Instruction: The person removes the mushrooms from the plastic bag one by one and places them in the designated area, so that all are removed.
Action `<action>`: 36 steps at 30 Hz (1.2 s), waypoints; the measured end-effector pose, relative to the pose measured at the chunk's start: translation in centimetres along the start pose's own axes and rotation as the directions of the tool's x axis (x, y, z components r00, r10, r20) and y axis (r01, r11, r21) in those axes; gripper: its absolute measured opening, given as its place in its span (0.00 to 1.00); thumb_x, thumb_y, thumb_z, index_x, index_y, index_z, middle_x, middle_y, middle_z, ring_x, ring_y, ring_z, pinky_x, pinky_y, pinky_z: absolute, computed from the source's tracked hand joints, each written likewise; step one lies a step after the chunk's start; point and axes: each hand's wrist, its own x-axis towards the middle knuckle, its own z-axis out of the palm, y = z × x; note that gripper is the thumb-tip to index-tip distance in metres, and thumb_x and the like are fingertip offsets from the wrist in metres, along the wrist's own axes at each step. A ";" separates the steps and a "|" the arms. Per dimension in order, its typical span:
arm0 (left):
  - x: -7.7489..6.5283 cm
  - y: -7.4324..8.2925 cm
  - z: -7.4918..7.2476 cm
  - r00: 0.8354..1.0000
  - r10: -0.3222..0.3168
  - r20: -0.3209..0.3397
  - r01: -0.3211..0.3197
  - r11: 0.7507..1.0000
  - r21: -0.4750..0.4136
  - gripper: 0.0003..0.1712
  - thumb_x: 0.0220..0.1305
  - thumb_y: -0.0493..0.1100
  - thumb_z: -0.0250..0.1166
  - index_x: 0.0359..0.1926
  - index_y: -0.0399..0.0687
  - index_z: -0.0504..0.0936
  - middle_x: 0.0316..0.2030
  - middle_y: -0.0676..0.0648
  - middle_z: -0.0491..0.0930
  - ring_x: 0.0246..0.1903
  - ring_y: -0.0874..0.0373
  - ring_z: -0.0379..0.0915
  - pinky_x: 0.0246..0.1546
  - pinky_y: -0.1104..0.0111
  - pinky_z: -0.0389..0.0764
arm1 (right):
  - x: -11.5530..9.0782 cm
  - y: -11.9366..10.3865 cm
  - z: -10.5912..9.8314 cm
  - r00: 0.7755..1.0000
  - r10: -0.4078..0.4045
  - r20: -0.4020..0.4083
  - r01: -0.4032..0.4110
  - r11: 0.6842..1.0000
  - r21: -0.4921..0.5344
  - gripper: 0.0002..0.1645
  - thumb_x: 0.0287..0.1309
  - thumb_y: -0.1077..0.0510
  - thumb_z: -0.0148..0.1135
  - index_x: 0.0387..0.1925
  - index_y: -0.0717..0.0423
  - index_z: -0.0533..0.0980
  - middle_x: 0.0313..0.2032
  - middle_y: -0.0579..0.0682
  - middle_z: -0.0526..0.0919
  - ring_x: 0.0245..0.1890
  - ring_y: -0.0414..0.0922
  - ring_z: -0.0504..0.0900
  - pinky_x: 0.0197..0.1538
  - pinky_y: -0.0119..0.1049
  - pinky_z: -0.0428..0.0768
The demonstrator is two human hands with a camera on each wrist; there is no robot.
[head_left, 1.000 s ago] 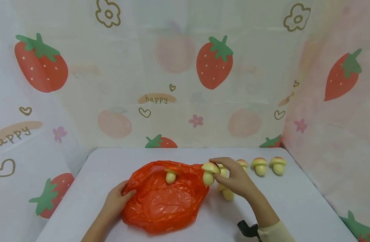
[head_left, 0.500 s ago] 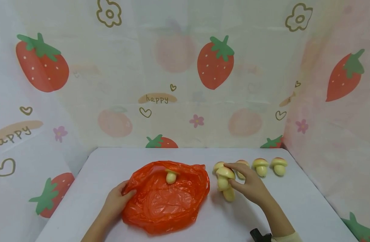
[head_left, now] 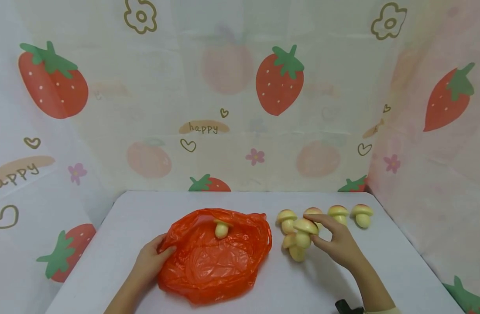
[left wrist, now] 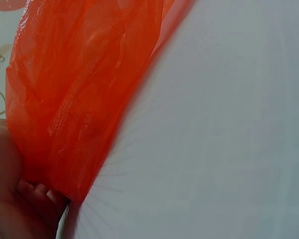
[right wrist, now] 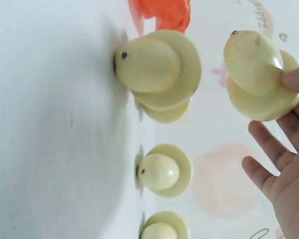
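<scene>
My left hand (head_left: 153, 259) grips the left rim of a red plastic bag (head_left: 208, 283) between thumb and fingers; the left wrist view shows the bag's film (left wrist: 79, 99) in that hand. The bag's mouth gapes, and one toy mushroom (head_left: 222, 230) shows inside it. To the right of the bag, my right hand (head_left: 338, 240) pinches a yellow toy mushroom (head_left: 303, 234) by its cap. The right wrist view has this mushroom (right wrist: 254, 64) raised off the table, its other fingers spread. Just behind it in the head view, another mushroom (head_left: 296, 254) is partly covered.
More mushrooms stand in a row along the table's back right, among them a left one (head_left: 286, 221) and two at the right end, one (head_left: 338, 213) beside another (head_left: 362, 216). A strawberry-printed cloth (head_left: 240, 109) walls the white table (head_left: 165, 203).
My right hand has moved rightward from the bag's right edge with the mushroom still in its fingers, uncovering the mushrooms beside the bag. The left hand and the bag have stayed put.
</scene>
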 end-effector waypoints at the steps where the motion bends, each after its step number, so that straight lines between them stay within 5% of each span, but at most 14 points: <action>1: 0.0 0.0 0.0 1.000 0.003 -0.001 -0.003 1.000 0.003 0.34 0.73 0.50 0.62 0.74 0.43 0.67 0.68 0.38 0.74 0.64 0.43 0.74 0.63 0.48 0.78 | -0.1 0.2 0.0 1.000 -0.006 -0.002 0.006 1.000 0.000 0.32 0.56 0.65 0.74 0.63 0.45 0.79 0.60 0.43 0.83 0.65 0.30 0.72 0.66 0.15 0.62; 8: -0.1 0.0 0.0 1.000 0.000 -0.001 0.000 1.000 0.019 0.35 0.73 0.50 0.62 0.74 0.42 0.66 0.68 0.37 0.73 0.65 0.42 0.72 0.64 0.46 0.76 | -0.7 1.4 -0.1 1.000 -0.016 -0.010 0.016 1.000 -0.008 0.31 0.58 0.64 0.73 0.63 0.47 0.79 0.60 0.47 0.83 0.65 0.33 0.73 0.66 0.15 0.61; 19: 0.0 0.1 0.0 1.000 0.010 0.004 -0.010 1.000 0.011 0.34 0.73 0.51 0.62 0.74 0.44 0.67 0.69 0.38 0.73 0.66 0.41 0.71 0.65 0.46 0.75 | -1.8 3.3 -1.0 0.994 0.108 -0.006 -0.108 0.994 -0.036 0.31 0.61 0.62 0.71 0.65 0.43 0.77 0.63 0.45 0.81 0.65 0.24 0.68 0.65 0.15 0.59; 21: -0.1 0.2 0.0 1.000 0.007 0.007 -0.007 1.000 0.012 0.35 0.73 0.52 0.62 0.74 0.43 0.66 0.69 0.37 0.72 0.67 0.41 0.71 0.65 0.45 0.75 | -1.9 3.7 -1.1 0.993 0.119 -0.002 -0.119 0.992 -0.044 0.31 0.61 0.62 0.70 0.66 0.43 0.77 0.63 0.46 0.81 0.66 0.24 0.67 0.68 0.21 0.62; 27: -0.2 0.1 0.1 1.000 -0.020 0.016 0.020 1.000 0.002 0.36 0.73 0.52 0.63 0.75 0.43 0.65 0.70 0.37 0.71 0.67 0.41 0.70 0.64 0.47 0.76 | -2.3 4.6 -1.3 0.983 0.184 0.008 -0.184 0.982 -0.034 0.31 0.61 0.62 0.69 0.66 0.44 0.77 0.64 0.49 0.80 0.68 0.35 0.69 0.69 0.64 0.68; 32: -0.3 0.1 0.0 1.000 -0.020 0.016 0.020 1.000 -0.010 0.35 0.73 0.52 0.63 0.74 0.44 0.66 0.69 0.38 0.72 0.66 0.43 0.72 0.63 0.49 0.78 | -2.5 5.2 -1.5 0.977 0.211 0.017 -0.210 0.977 -0.048 0.31 0.60 0.63 0.68 0.66 0.46 0.77 0.64 0.53 0.80 0.68 0.55 0.71 0.67 0.65 0.69; 36: -0.4 0.3 -0.1 1.000 -0.017 0.014 0.017 1.000 -0.013 0.35 0.73 0.51 0.63 0.74 0.44 0.66 0.69 0.38 0.72 0.66 0.42 0.72 0.63 0.49 0.78 | -2.7 5.6 -1.8 0.975 0.220 0.023 -0.218 0.973 -0.068 0.31 0.62 0.62 0.67 0.66 0.44 0.77 0.64 0.50 0.80 0.68 0.41 0.71 0.67 0.56 0.70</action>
